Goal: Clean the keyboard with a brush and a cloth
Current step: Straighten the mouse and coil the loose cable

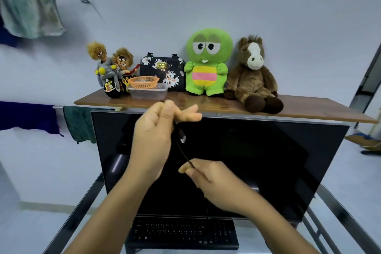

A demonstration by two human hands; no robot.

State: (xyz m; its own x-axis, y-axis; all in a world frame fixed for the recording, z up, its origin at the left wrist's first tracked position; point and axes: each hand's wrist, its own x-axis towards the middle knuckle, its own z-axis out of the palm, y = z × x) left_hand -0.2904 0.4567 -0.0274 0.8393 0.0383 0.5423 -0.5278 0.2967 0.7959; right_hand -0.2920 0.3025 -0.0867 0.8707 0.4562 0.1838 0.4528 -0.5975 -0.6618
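Observation:
A black keyboard lies on the desk at the bottom of the view, below a dark monitor. Both hands are raised in front of the screen, holding the keyboard's thin black cable. My left hand grips the cable near its USB plug, which hangs just below the fingers. My right hand pinches the cable lower down, between thumb and forefinger. From there the cable drops behind my right wrist toward the keyboard. No brush is in view.
A wooden shelf above the monitor carries two dolls, an orange basket on a clear tub, a floral bag, a green plush and a brown horse plush. Towels hang on wall rails at left.

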